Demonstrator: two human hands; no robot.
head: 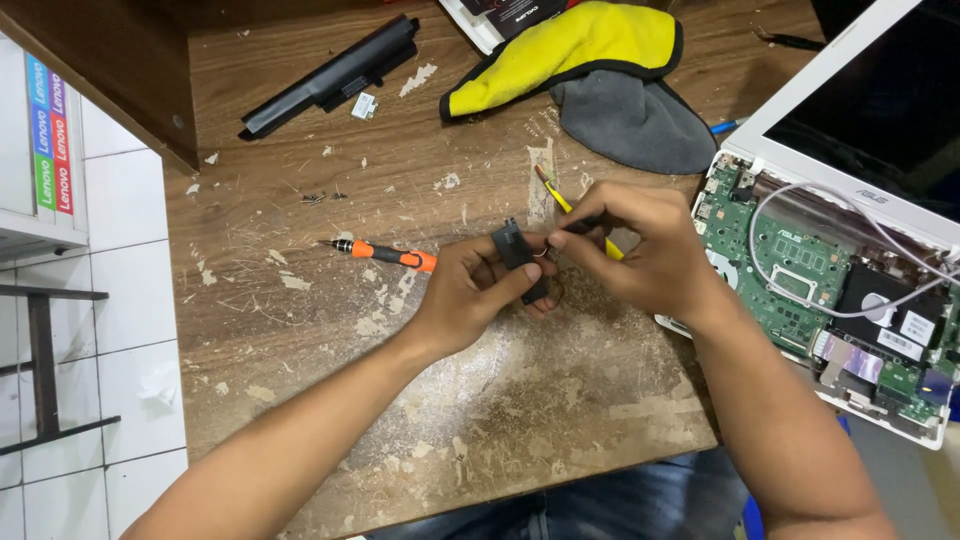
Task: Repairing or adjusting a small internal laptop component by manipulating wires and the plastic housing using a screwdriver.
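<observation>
My left hand (478, 290) grips a small black plastic part (518, 250) over the middle of the worn wooden table (300, 300). My right hand (640, 245) pinches a thin wire or lead at that part's right edge, and a yellow-handled tool (556, 192) runs under its fingers. Both hands meet just left of an opened white laptop (850, 290), whose green circuit board and white cables are exposed.
An orange-and-black screwdriver (385, 254) lies left of my hands. A long black battery pack (335, 75) rests at the back left. A yellow and grey cloth (590, 60) lies at the back centre. Small screws (315, 198) sit near the middle. The table's edge drops to white floor tiles on the left.
</observation>
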